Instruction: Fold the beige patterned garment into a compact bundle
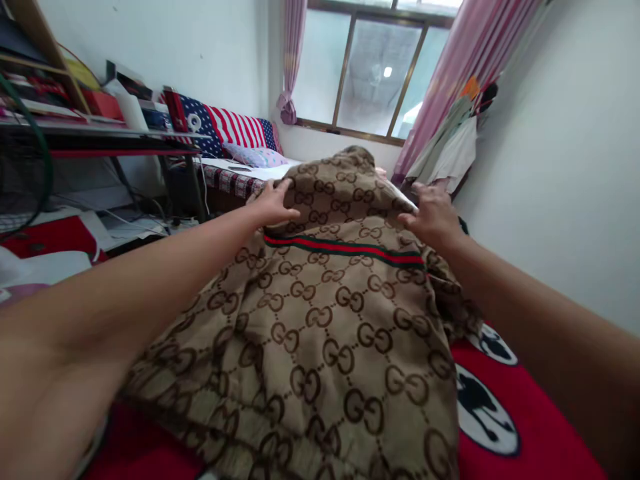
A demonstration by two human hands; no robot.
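A brown blanket (320,320) with a dark ring pattern and a red-and-green stripe lies spread over a red bed cover (520,427). Both my arms reach forward over it. My left hand (273,203) rests on the blanket's far left edge, fingers stretched out flat. My right hand (434,215) lies on the far right part, its fingers curled down into the cloth and partly hidden.
A dark desk (125,140) with books and boxes stands at the left. Behind the blanket lie a stars-and-stripes cloth (235,127) and a pillow (255,157). A window (375,73) with pink curtains is at the back. Clothes (450,150) hang by the white wall at the right.
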